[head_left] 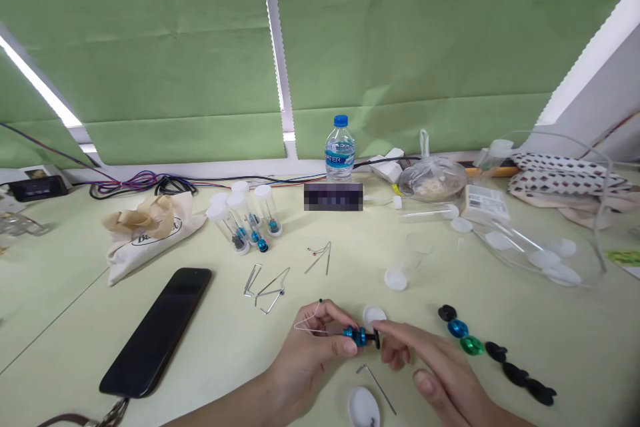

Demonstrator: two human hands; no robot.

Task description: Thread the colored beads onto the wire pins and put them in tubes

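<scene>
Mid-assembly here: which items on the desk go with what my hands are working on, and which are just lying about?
In use: left hand and right hand pinching the blue tool; bent wire; hex key; coloured knobs; capped tubes.

Lying about: phone; water bottle; cloth bag; plastic bag.

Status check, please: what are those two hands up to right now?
Left hand pinching blue knob and thin wire. Right hand fingertips on its black end. Allen key lying just below.
</scene>
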